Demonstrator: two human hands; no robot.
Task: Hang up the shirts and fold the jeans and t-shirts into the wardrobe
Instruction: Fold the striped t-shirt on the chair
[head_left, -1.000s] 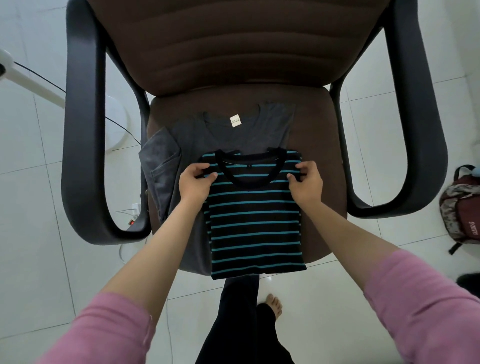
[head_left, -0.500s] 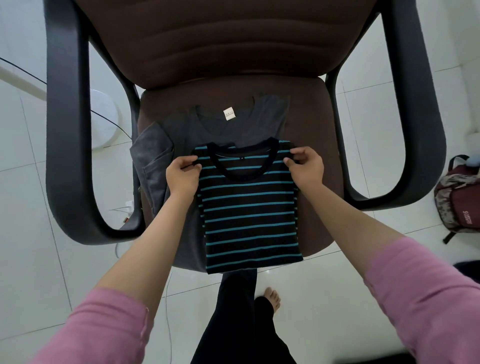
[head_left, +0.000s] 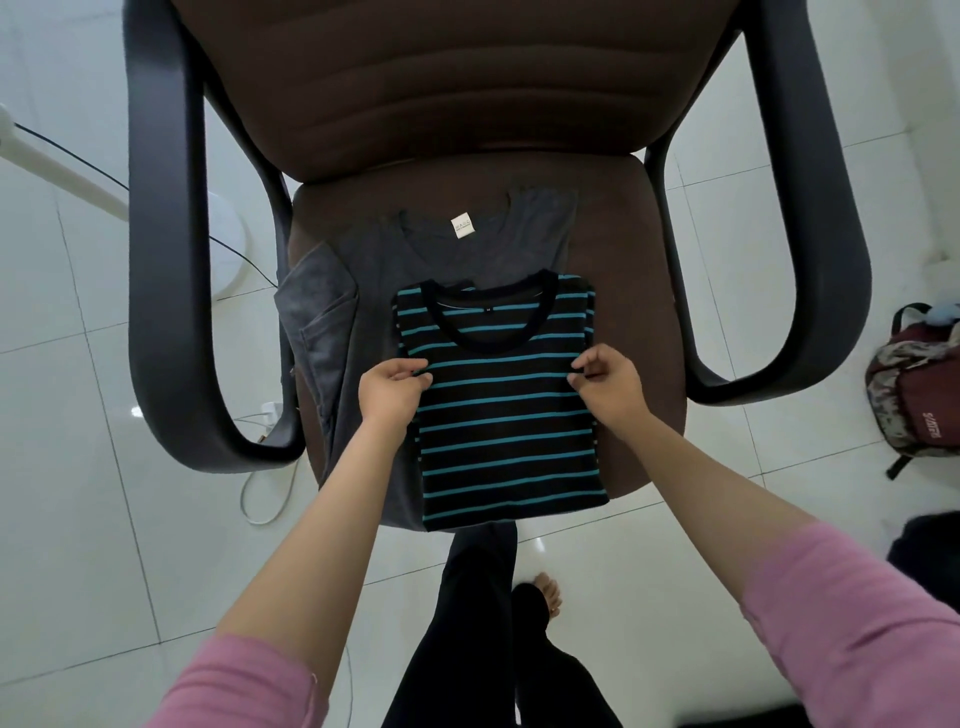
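Hands pinch a striped tee (head_left: 506, 405) at its two side edges, about a third of the way down from the collar. The left hand (head_left: 390, 387) has thumb and fingers curled onto the tee's left edge; the right hand (head_left: 608, 382) nips the right edge the same way. Between the hands the tee lies flat, sleeves folded in, collar beyond the fingers and hem back toward the wrists, overhanging the front of the seat (head_left: 639, 291). Under it, reaching out past the left hand and beyond both hands toward the backrest, lies a grey tee (head_left: 363, 260) with a white neck label. Off to the right of the right hand, well apart on the floor, sits a backpack (head_left: 914, 395).
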